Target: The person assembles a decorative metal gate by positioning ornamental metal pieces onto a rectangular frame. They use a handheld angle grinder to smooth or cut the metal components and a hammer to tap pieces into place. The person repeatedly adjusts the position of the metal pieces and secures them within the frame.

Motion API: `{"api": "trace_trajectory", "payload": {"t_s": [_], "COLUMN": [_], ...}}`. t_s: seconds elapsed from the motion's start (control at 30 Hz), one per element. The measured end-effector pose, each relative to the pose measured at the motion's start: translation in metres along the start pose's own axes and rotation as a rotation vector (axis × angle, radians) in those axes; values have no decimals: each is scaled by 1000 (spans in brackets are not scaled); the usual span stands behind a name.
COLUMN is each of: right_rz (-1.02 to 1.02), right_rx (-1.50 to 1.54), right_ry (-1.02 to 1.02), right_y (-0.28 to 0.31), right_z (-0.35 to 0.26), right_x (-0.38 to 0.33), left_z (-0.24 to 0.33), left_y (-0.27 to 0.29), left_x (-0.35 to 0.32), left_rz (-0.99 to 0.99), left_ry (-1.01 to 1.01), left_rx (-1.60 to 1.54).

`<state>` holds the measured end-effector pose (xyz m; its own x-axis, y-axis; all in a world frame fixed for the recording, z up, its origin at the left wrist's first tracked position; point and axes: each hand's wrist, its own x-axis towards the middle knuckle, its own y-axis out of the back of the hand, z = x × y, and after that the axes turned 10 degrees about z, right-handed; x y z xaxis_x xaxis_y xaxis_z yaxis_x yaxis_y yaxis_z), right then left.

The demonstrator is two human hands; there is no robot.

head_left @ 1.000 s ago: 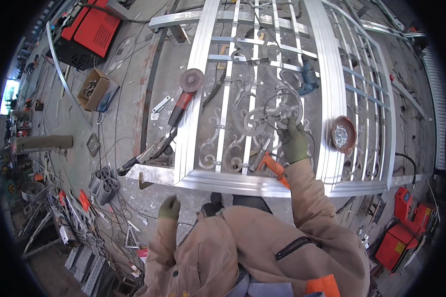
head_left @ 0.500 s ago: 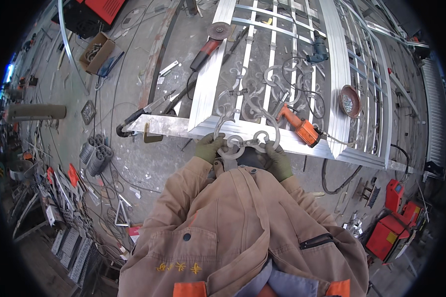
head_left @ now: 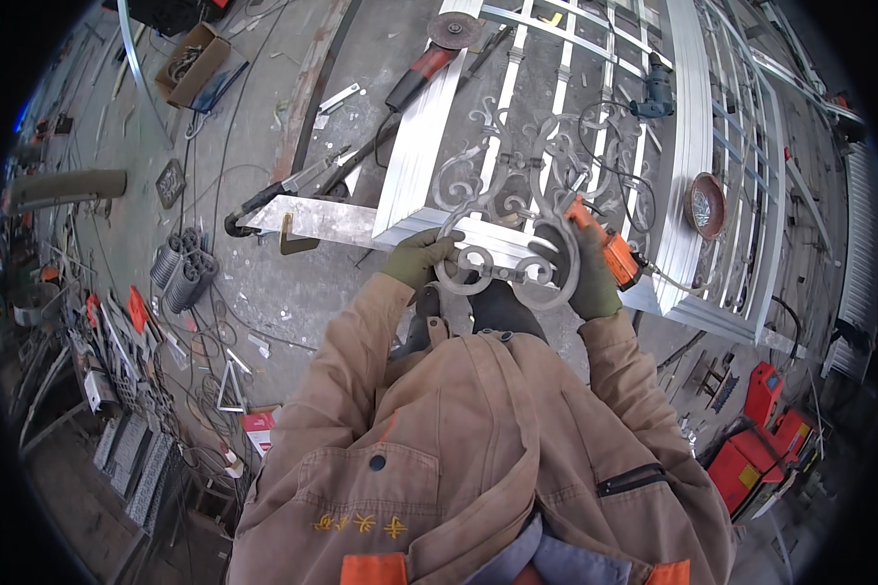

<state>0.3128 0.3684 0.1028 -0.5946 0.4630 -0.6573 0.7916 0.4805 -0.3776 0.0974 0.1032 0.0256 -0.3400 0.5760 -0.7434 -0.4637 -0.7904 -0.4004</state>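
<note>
A grey metal scroll ornament (head_left: 546, 303), made of curled bars and rings, is held in front of my waist. Its far end reaches over the silver metal frame (head_left: 415, 171). My left hand (head_left: 421, 261), in a green glove, closes on the ornament's left curve. On the right side, my gloved right hand (head_left: 591, 278) grips the other curve; some of its fingers are hidden behind the bar. An orange-bodied power tool (head_left: 618, 258) lies on the frame beside my right hand. More grey scrollwork (head_left: 498, 127) is seen past the ornament, among the frame's bars.
An angle grinder (head_left: 424, 76) rests on the frame's left beam. Farther right are a teal drill (head_left: 657, 90) and a reddish bowl of small metal pieces (head_left: 704, 207). Cables cross the floor. Coiled grey parts (head_left: 183, 271) stand at left; red machines (head_left: 751, 458) are at lower right.
The ornament has shifted slightly right and tilted. My right hand has moved up and outward along its right curve, nearer the orange tool. My left hand has risen slightly.
</note>
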Motion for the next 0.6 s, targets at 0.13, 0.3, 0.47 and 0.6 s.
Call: {"api": "trace_trajectory", "payload": {"t_s": [0.13, 0.3, 0.47, 0.6], "right_rz": [-111, 43, 232, 385], "right_rx": [-134, -133, -445, -676], "right_ry": [134, 36, 163, 281], "right_y": [78, -43, -28, -20], "right_z": [25, 29, 17, 16], "right_x": [83, 95, 148, 218], "left_z": [-5, -37, -108, -86], "left_y": [-35, -82, -63, -34], "left_x": [38, 41, 95, 96], "left_rz": [-221, -217, -66, 569], "left_ry": [173, 404, -136, 263], "left_rx": [-241, -387, 118, -71]}}
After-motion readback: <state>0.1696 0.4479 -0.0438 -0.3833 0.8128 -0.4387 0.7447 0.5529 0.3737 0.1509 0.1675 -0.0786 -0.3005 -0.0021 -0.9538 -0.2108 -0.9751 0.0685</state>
